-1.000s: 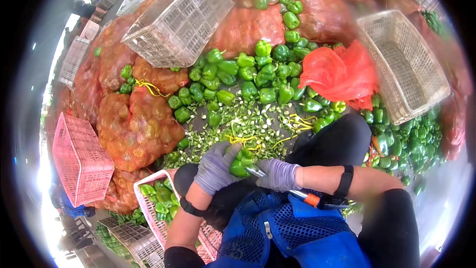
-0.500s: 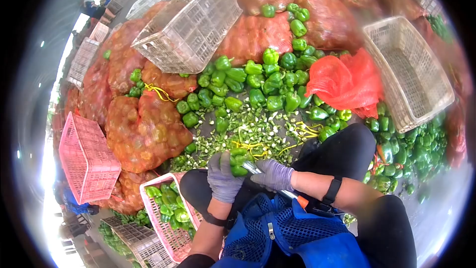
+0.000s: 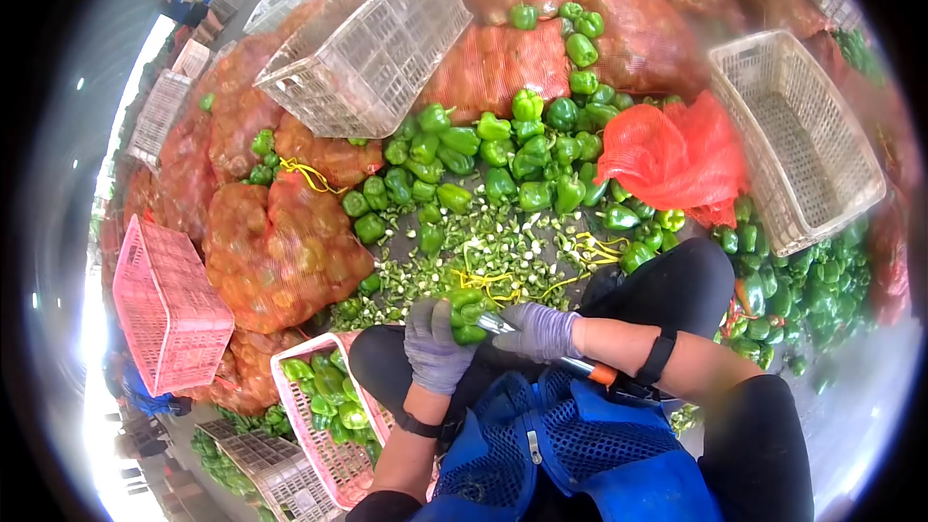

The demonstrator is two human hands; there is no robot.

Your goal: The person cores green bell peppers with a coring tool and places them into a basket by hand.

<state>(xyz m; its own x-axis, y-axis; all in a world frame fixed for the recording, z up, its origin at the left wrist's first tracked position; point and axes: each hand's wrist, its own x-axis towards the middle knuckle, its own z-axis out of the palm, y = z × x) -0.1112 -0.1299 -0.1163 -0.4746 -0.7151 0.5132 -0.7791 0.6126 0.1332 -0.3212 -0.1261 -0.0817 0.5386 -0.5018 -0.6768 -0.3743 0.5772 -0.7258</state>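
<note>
My left hand (image 3: 435, 346), in a grey glove, is closed around a green bell pepper (image 3: 468, 314) above my lap. My right hand (image 3: 532, 333), gloved as well, grips a silver metal tool (image 3: 578, 364) with an orange section near its rear end. The tool's front end meets the right side of the pepper; its exact tip is hidden there. Just beyond both hands, cut green stem pieces (image 3: 503, 251) cover the floor, with yellow ties (image 3: 483, 282) among them. A pile of whole green peppers (image 3: 532, 159) lies behind the scraps.
A pink crate (image 3: 314, 454) holding peppers stands by my left leg. Full red mesh sacks (image 3: 280, 251) rise at left and back. Around me are another pink crate (image 3: 174, 309), a tilted pale crate (image 3: 367, 48), a whitish crate (image 3: 797, 140) and a loose red net (image 3: 677, 159).
The tool's orange rear section has shifted right and slightly up, with more of its shaft showing behind my right hand. Both hands stay at the pepper.
</note>
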